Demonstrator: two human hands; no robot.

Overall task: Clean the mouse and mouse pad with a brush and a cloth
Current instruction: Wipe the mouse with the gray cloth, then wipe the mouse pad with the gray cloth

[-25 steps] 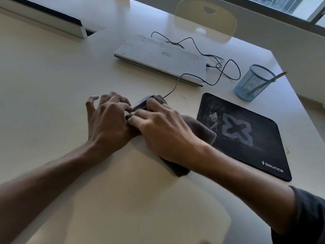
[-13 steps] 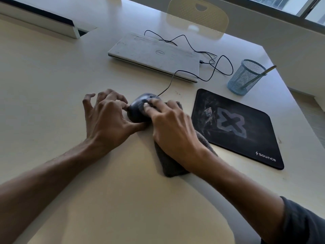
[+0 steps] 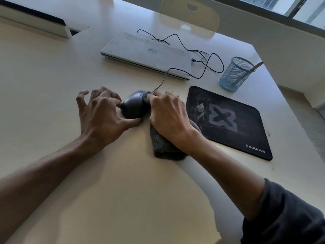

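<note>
Pale desk (image 3: 52, 81): mouse (image 3: 133, 106) pinched by left hand (image 3: 103, 117); cloth (image 3: 163, 143) gripped under right hand (image 3: 168, 113). Mouse best kept braced, cloth worked beside pinch (cable side).

"sounce" (white) on mouse pad (image 3: 228, 120).

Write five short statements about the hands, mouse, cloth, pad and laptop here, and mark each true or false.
1. The mouse sits on the mouse pad. False: it is on the bare table, left of the pad.
2. The right hand holds the grey cloth against the mouse. True.
3. The left hand steadies the mouse with its thumb. True.
4. The laptop is open. False: its lid is closed.
5. The mesh cup lies tipped over. False: it stands upright.
</note>
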